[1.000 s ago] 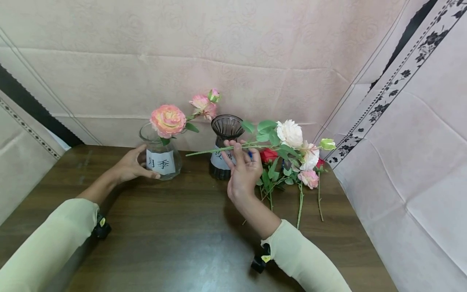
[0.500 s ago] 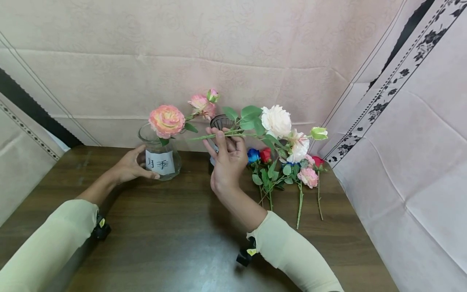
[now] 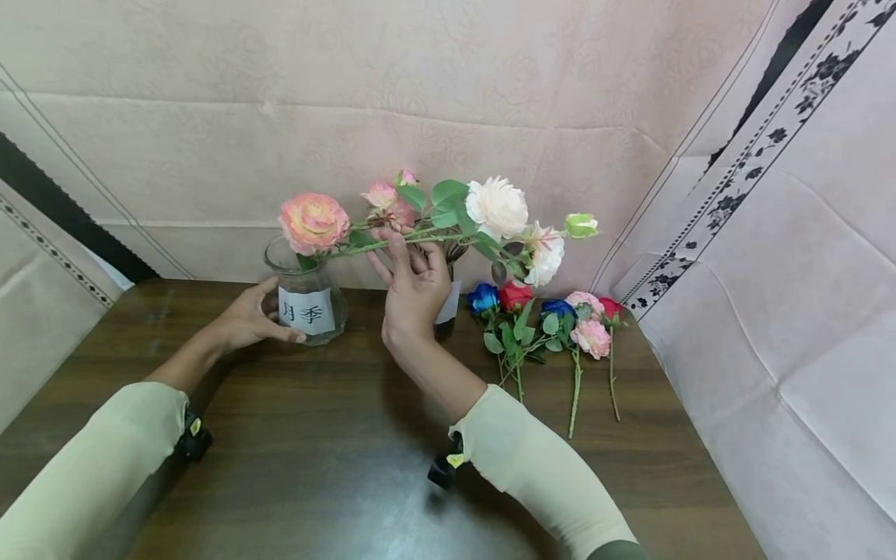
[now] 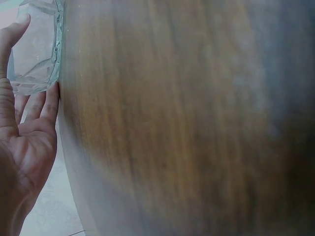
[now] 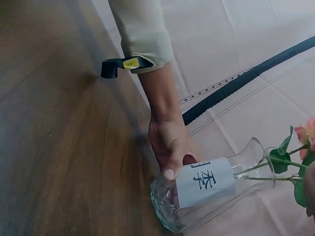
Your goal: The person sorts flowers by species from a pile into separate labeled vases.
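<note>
One creased pale cloth (image 3: 350,78) takes up the whole upper part of the head view, and below it a dark brown table (image 3: 294,482) spreads across the lower middle. From the bottom corners reach the left sleeve (image 3: 98,459) and the right sleeve (image 3: 546,467). Right of centre lie loose flowers: a blue rose (image 3: 483,298), a red rose (image 3: 516,295) just beside it, a second blue bloom (image 3: 557,308), a pink bloom (image 3: 590,339) and a smaller red bloom (image 3: 610,308) farthest right. A white-flowered spray (image 3: 497,208) stretches across the middle above the table, blooms to the right, its stem end near the mouth of an upright clear glass vase (image 3: 322,280) left of centre; whether that end is inside cannot be told. At centre, the right hand (image 3: 416,307) pinches the stem between thumb and fingers, one other finger held apart. At centre left, the left hand (image 3: 241,319) curls thumb and fingers round the vase's lower part. Behind the right hand, a dark vase (image 3: 444,330) is mostly hidden. An orange-pink bloom (image 3: 315,223) leans over the clear vase's mouth. Its front bears a white label (image 3: 306,311) with black characters. Smallest is a pale green bud (image 3: 581,225), at the spray's right tip.
</note>
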{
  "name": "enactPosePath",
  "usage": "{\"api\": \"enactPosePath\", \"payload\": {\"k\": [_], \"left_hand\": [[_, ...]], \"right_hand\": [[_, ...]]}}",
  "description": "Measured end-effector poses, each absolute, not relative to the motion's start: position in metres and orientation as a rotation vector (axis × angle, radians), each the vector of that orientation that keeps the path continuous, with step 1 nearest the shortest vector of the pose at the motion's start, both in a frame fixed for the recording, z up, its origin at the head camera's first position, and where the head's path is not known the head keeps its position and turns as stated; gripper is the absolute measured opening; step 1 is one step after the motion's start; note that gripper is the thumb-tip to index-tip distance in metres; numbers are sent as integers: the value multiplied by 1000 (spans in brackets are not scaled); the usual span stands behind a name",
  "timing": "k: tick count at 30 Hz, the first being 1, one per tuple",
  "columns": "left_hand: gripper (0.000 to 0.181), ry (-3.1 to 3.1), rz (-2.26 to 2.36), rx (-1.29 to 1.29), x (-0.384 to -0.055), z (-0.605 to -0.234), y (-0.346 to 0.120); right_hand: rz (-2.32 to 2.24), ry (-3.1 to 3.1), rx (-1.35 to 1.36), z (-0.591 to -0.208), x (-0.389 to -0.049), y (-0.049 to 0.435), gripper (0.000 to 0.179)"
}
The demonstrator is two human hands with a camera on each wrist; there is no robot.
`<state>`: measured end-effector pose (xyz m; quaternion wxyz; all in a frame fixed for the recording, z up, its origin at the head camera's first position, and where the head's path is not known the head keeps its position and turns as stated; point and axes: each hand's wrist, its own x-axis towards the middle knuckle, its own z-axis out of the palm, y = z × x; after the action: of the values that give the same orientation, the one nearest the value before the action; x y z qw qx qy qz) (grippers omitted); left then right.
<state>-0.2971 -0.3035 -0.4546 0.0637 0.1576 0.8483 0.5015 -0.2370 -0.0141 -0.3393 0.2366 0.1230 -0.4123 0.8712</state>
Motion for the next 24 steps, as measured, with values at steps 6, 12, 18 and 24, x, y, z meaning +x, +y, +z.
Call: {"api": "enactPosePath", "payload": {"k": [6, 12, 18, 24], "left_hand": [[118, 2569, 1508, 475, -298, -456, -305], [117, 2554, 1539, 494, -299, -456, -304], [119, 2576, 1534, 489, -299, -456, -304], [118, 2577, 1543, 495, -300, -457, -303]], "right_hand": [[2372, -1177, 385, -341, -243, -22, 29], [2357, -1208, 409, -343, -246, -30, 27], [2350, -1253, 391, -346, -251, -39, 26], [2264, -1378, 332, -348, -257, -47, 20]]}}
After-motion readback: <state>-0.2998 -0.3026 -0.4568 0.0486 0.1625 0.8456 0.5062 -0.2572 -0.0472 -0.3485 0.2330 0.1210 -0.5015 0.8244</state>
